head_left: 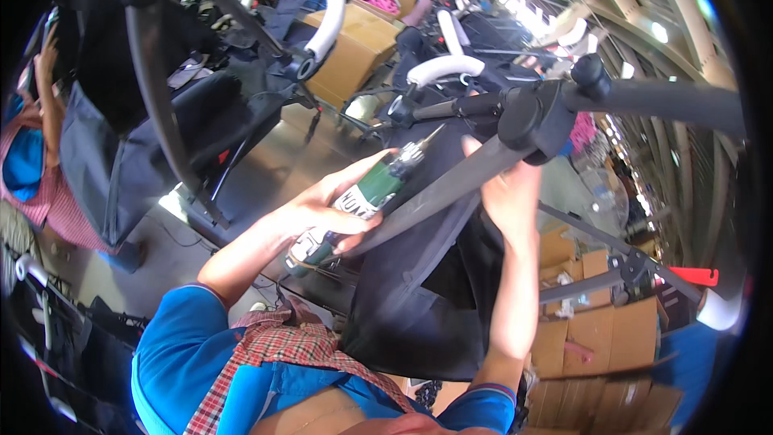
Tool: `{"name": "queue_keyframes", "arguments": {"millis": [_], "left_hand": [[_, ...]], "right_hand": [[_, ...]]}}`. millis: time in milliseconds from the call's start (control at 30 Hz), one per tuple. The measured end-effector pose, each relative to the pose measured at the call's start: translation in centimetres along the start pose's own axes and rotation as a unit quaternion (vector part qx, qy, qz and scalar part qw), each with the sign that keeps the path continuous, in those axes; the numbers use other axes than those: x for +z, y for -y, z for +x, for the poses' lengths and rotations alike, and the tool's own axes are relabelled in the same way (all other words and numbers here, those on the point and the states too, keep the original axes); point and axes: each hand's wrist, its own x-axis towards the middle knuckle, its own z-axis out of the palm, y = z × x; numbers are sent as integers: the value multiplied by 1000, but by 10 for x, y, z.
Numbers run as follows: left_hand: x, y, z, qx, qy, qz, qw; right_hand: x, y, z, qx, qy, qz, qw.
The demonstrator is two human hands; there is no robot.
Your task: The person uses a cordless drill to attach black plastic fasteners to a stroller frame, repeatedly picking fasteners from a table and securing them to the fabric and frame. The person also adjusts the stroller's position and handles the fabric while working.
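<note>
1. Stroller, centre to six o'clock: fabric looks soft, frame stiff; its bar offers a firm hold below the two o'clock joint.
2. Driver, just left of centre, tip toward one: probably rigid, moderately heavy; grip mid-body.
3. Right hand, three o'clock, raised beside the bar; grip unclear.
4. Left hand wraps the driver.
</note>
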Motion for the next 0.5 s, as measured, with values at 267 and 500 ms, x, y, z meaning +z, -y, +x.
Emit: {"name": "queue_keyframes", "arguments": {"millis": [267, 500], "left_hand": [[-69, 125, -149, -118, -394, 26, 911], [-71, 235, -228, -268, -503, -25, 821]], "right_hand": [[-149, -191, -186, -60, -621, 1, 782], [30, -319, -158, 183, -68, 186, 963]]}}
